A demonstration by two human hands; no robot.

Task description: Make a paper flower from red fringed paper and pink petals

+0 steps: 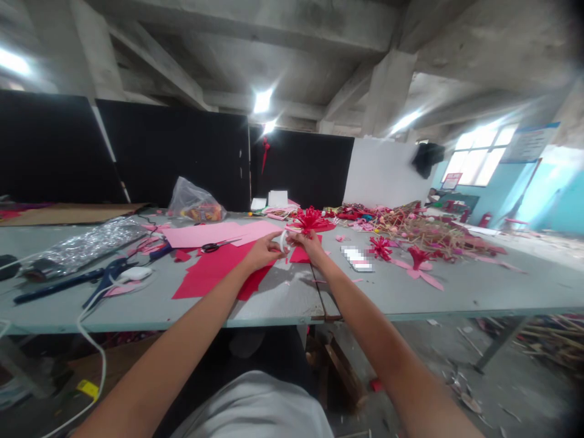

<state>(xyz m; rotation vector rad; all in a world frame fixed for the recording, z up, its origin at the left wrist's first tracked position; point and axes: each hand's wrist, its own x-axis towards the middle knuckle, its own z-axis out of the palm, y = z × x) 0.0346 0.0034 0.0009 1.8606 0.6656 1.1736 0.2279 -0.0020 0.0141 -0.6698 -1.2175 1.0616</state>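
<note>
My left hand (263, 251) is closed on a white tape roll (283, 242), held upright like a ring above the table. Close beside it, my right hand (309, 246) is closed, its fingers pinched at the base of a red fringed paper flower (309, 218). What lies between the fingertips is partly hidden. Under and beside my left hand are red paper sheets (205, 274), with a smaller red piece (300, 255) beneath my right hand. Black-handled scissors (214, 246) lie on the pink paper sheets (196, 235) further left.
A glue gun (107, 277) with a white cord, a silvery plastic roll (86, 243) and a clear bag (194, 201) stand left. A phone-like blurred item (358, 258), red flowers (417, 257) and a heap of dry stems (410, 225) lie right. A seam crosses the tabletop (283, 298).
</note>
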